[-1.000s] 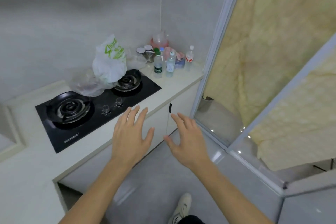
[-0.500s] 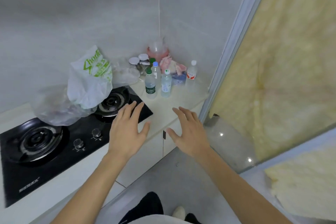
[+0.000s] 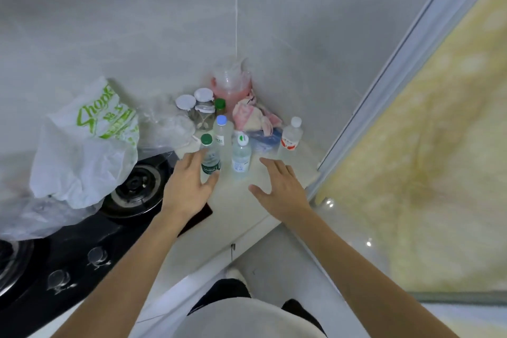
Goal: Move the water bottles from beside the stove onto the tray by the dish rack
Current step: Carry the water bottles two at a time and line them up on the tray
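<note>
Water bottles, four: green-capped bottle [image 3: 210, 158], blue-capped bottle [image 3: 222, 133], white-capped bottle [image 3: 241, 155], red-labelled bottle [image 3: 291, 136]. All are stood upright, long axes vertical, caps up, grouped at the table's [image 3: 241, 200] far corner, beside the stove [image 3: 131, 189]. Left hand [image 3: 189, 186] is spread open, fingers around the green-capped bottle, contact not discernible. Right hand [image 3: 279, 189] is spread open, empty, just short of the white-capped bottle.

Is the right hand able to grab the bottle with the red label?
Probably yes. The right hand is open and empty, hovering over bare counter, and the bottle with the red label stands upright just beyond it, apart from the other bottles. Nothing sits between them.
</note>
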A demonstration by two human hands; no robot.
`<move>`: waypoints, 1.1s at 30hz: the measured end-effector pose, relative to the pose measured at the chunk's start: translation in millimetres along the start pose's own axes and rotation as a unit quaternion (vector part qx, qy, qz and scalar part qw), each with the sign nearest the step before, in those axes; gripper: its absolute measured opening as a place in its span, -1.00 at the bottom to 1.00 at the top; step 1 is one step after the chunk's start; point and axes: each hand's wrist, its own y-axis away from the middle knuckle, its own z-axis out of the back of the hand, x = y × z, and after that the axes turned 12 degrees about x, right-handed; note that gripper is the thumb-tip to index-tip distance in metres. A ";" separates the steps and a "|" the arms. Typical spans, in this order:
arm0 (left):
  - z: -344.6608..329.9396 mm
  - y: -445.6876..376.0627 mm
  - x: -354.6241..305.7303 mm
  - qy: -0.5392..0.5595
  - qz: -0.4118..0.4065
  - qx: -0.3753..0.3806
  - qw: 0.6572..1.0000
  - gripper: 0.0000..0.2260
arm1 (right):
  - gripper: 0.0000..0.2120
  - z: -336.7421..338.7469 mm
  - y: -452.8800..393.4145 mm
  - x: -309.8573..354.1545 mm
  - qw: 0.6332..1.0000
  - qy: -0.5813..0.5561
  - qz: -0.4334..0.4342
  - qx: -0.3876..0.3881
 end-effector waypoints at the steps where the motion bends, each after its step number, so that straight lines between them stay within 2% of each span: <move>1: 2.2 -18.1 -1.7 0.003 0.002 0.006 1.000 -0.44 | -0.32 4.1 -14.6 -2.6 1.000 -0.004 -0.007 0.006; 6: 10.3 -88.2 2.9 0.031 0.019 0.009 0.999 -0.39 | -0.29 13.7 -81.8 -12.8 0.999 -0.031 0.001 0.020; 12: -18.7 -130.8 34.1 0.145 0.095 0.060 0.983 -0.31 | -0.22 -5.9 -144.9 -20.4 0.992 -0.077 -0.020 0.092; 18: -43.9 -154.8 54.0 0.215 0.131 0.039 0.967 -0.46 | -0.27 -36.0 -180.6 -35.0 0.976 -0.159 -0.027 0.148; 22: -52.4 -160.7 57.0 0.226 0.166 0.039 0.959 -0.54 | -0.36 -49.8 -193.2 -46.1 0.973 -0.179 -0.005 0.146; 28: -56.2 -154.7 51.6 0.177 0.188 0.019 0.966 -0.57 | -0.44 -49.4 -203.7 -57.2 0.968 -0.204 0.045 0.139; 33: -49.6 -117.2 31.3 0.240 0.219 -0.050 0.944 -0.57 | -0.53 -27.3 -201.1 -57.3 0.946 -0.259 0.094 0.168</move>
